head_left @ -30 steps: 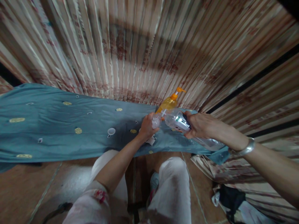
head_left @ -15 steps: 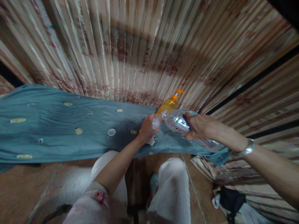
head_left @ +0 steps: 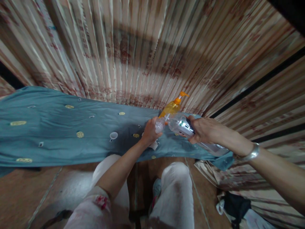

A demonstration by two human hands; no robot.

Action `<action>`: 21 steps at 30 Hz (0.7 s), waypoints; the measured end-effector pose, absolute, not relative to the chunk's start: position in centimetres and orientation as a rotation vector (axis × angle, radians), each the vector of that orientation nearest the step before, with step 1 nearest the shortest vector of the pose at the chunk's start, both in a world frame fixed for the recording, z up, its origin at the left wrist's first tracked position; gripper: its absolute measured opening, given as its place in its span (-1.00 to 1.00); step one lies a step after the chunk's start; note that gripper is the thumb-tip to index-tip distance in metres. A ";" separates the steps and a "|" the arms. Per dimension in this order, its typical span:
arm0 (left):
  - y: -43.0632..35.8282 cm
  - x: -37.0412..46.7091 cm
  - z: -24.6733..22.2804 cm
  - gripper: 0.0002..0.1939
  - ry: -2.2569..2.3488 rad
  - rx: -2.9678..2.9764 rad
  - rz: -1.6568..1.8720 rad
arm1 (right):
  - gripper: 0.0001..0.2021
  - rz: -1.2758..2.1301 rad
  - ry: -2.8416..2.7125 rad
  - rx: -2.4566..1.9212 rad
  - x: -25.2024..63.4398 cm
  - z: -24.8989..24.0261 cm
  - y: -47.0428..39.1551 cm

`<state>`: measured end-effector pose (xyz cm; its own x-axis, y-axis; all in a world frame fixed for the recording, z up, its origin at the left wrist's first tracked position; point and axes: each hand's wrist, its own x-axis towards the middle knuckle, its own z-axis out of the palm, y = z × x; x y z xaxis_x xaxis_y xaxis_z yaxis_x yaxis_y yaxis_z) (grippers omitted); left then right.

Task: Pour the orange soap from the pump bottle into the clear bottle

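Observation:
My right hand (head_left: 203, 129) is closed round a large clear plastic bottle (head_left: 177, 124) with a silver label. The bottle is tipped, its neck pointing left. Closed in my left hand (head_left: 150, 131) is a small clear container (head_left: 159, 125), its mouth right by the bottle's neck; its lower part is hidden by my fingers. Whether liquid runs between the two is too blurred to tell. Just behind them stands a yellow pump bottle (head_left: 171, 108) with an orange pump head. Something white (head_left: 154, 145), perhaps paper, lies under my left hand.
A teal patterned cloth (head_left: 54, 133) covers the long, narrow surface in front of me. Pleated curtains (head_left: 133, 57) hang behind it and at the right. A dark bar (head_left: 257, 82) slants across the right side. Dark items (head_left: 235, 203) lie on the floor at lower right.
Both hands hold nearly the same place, with the bottle still tipped towards the small container. Only a very slight shift of the view shows.

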<state>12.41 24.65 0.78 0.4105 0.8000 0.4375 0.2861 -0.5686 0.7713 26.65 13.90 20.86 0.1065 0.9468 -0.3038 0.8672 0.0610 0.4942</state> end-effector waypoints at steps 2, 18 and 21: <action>24.6 12.5 0.8 -0.21 0.923 2.064 1.106 | -0.38 0.171 1.769 1.808 26.7 20.9 13.9; 24.5 12.4 1.1 -0.21 0.942 2.076 1.055 | -0.42 0.186 1.806 1.775 26.8 20.9 13.9; 24.6 12.5 1.0 -0.21 0.943 2.067 1.075 | -0.41 0.175 1.779 1.787 26.7 20.9 14.0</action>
<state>12.53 24.59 0.96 0.4145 0.8093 0.4162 0.3068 -0.5548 0.7733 26.68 14.01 20.93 0.0910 0.9443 -0.3162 0.8645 0.0827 0.4958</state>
